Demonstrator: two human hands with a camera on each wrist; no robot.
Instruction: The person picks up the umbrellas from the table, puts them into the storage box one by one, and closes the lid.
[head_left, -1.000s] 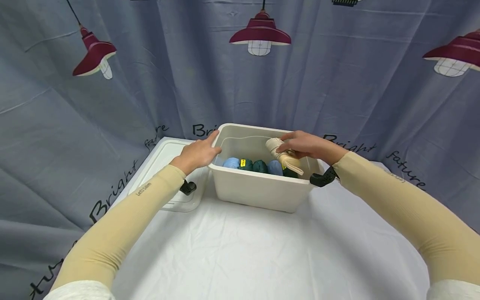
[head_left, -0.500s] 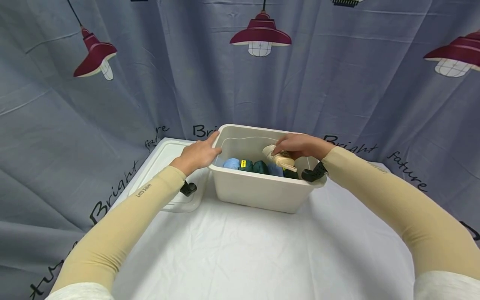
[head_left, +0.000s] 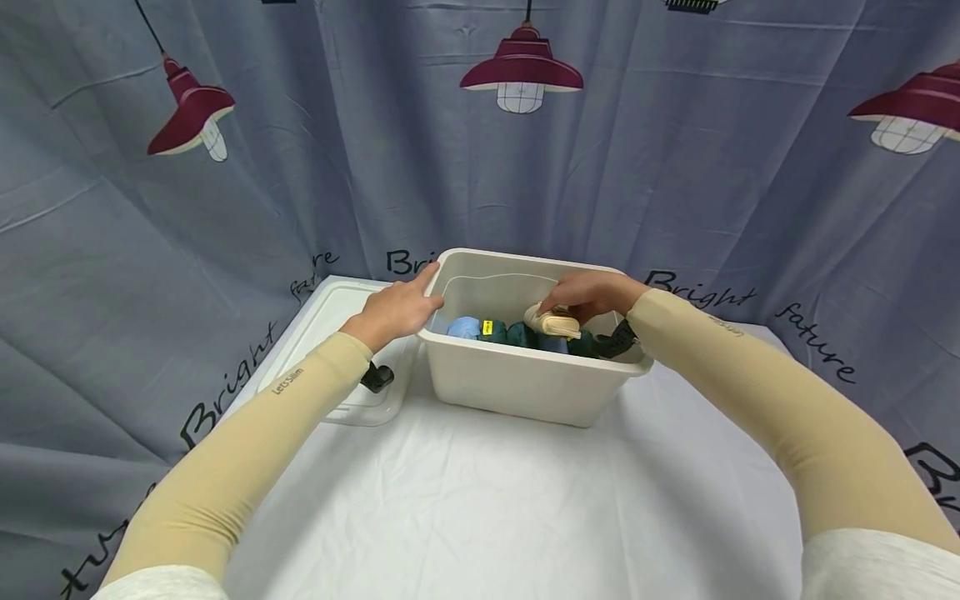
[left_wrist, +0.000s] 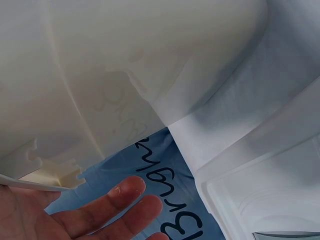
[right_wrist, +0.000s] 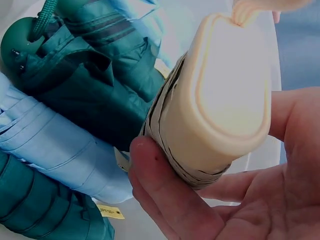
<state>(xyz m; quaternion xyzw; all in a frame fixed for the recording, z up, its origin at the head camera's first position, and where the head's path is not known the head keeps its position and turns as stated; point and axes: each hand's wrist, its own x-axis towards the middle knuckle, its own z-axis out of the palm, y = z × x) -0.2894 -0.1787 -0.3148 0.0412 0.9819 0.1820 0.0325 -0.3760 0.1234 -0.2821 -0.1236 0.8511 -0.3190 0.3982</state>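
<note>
My right hand (head_left: 592,293) is down inside a white plastic bin (head_left: 517,382), gripping a cream folding umbrella (head_left: 557,325). In the right wrist view the umbrella's smooth oval end (right_wrist: 230,85) faces the camera, with fingers curled round its strap-wrapped body. Beside it lie rolled umbrellas: a dark green one (right_wrist: 85,90), a light blue one (right_wrist: 65,145) and another green one (right_wrist: 40,200). At the bin's left rim my left hand (head_left: 393,310) rests with its thumb on the edge. Its other fingers extend loosely outside the wall in the left wrist view.
The bin's white lid (head_left: 311,333) lies flat on the table left of the bin, partly under my left forearm. White cloth (head_left: 480,500) covers the table. Behind hangs a grey-blue curtain (head_left: 405,167) printed with lamps and lettering.
My right hand has lowered the cream umbrella deeper into the bin and slightly left, onto or among the other umbrellas. The left hand stays at the rim.
</note>
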